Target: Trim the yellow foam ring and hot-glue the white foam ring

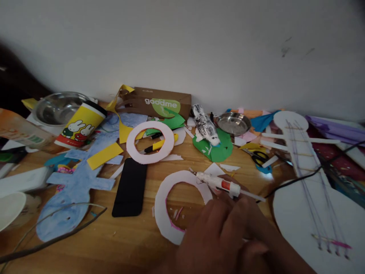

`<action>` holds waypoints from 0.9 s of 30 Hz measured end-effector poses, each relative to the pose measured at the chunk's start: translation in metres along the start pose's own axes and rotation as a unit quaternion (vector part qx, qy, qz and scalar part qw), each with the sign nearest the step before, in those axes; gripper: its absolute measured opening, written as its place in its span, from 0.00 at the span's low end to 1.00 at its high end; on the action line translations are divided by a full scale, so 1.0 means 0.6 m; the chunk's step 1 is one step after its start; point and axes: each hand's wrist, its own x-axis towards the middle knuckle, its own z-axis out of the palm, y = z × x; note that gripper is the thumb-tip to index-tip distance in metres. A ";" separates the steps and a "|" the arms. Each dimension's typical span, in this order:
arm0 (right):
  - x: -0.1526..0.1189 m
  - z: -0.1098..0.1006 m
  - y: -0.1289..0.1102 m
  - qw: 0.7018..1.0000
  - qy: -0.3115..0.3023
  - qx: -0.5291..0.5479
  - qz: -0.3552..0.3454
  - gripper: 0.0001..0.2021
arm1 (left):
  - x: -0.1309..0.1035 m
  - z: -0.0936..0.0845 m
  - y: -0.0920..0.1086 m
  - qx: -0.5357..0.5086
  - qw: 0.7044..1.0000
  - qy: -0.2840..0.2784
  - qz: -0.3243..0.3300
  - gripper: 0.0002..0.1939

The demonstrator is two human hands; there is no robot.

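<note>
My right hand (224,194) grips a white hot glue gun (218,183) with an orange-red label, and a glue stick (252,195) juts from its back. The nozzle points left over a white cardboard ring (165,205) with a pink inner edge, lying on the table. Nearer the camera, my left hand (211,236) is closed, with its knuckles up, over the ring's lower right side and in front of my right hand. Its fingertips are hidden, so what it holds cannot be made out. A second white ring (132,142) lies farther back, partly over a yellow utility knife (159,144).
A black phone (129,190) lies left of the near ring. At left are a blue-painted cutout (68,217), a tilted rabbit-print cup (81,125) and a steel bowl (40,110). A white guitar-shaped cutout (296,213), scissors (259,156) and a black cord (299,179) are at right.
</note>
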 end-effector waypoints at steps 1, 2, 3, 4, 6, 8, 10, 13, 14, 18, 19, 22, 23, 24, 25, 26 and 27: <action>0.004 -0.007 -0.002 1.000 0.002 0.003 0.001 0.13 | -0.024 -0.008 -0.009 0.036 0.999 0.007 0.011 0.21; 0.009 -0.011 -0.002 1.000 0.008 0.004 0.003 0.14 | -0.050 -0.014 -0.022 0.082 0.997 -0.007 0.008 0.19; 0.014 -0.014 0.000 1.000 0.019 0.003 0.006 0.15 | -0.077 -0.020 -0.039 0.126 0.992 -0.031 -0.003 0.19; 0.019 -0.013 0.003 0.999 0.034 0.000 0.009 0.16 | -0.104 -0.025 -0.058 0.172 0.984 -0.045 0.003 0.18; 0.029 -0.005 0.011 0.998 0.058 -0.009 0.011 0.17 | -0.152 -0.036 -0.096 0.262 0.962 -0.061 0.040 0.17; 0.036 0.006 0.018 0.997 0.068 -0.020 0.007 0.17 | -0.187 -0.048 -0.128 0.324 0.940 -0.075 0.071 0.18; 0.042 0.015 0.023 0.997 0.067 -0.034 0.001 0.17 | -0.211 -0.061 -0.147 0.348 0.930 -0.078 0.089 0.19; 0.044 0.015 0.029 0.996 0.063 -0.058 -0.007 0.17 | -0.233 -0.073 -0.157 0.357 0.926 -0.064 0.106 0.19; 0.043 0.013 0.032 0.996 0.062 -0.066 -0.009 0.18 | -0.238 -0.074 -0.158 0.358 0.925 -0.061 0.109 0.19; 0.041 0.003 0.040 0.993 0.065 -0.099 -0.008 0.23 | -0.254 -0.073 -0.163 0.353 0.928 -0.061 0.106 0.21; 0.039 0.002 0.040 0.992 0.068 -0.110 -0.004 0.25 | -0.258 -0.072 -0.165 0.345 0.930 -0.059 0.108 0.22; 0.022 -0.006 0.036 0.985 0.077 -0.155 0.010 0.33 | -0.271 -0.062 -0.171 0.302 0.948 -0.039 0.095 0.23; 0.012 -0.015 0.035 0.981 0.082 -0.173 0.017 0.33 | -0.275 -0.057 -0.174 0.284 0.955 -0.028 0.084 0.24; -0.001 -0.028 0.033 0.977 0.091 -0.192 0.027 0.31 | -0.279 -0.052 -0.176 0.269 0.960 -0.016 0.072 0.25; -0.014 -0.048 0.032 0.971 0.104 -0.213 0.042 0.27 | -0.283 -0.047 -0.178 0.257 0.965 -0.006 0.061 0.27; -0.029 -0.075 0.032 0.962 0.123 -0.236 0.063 0.20 | -0.285 -0.044 -0.181 0.249 0.967 0.002 0.052 0.29; -0.044 -0.109 0.034 0.949 0.151 -0.261 0.095 0.14 | -0.287 -0.042 -0.184 0.245 0.968 0.008 0.048 0.31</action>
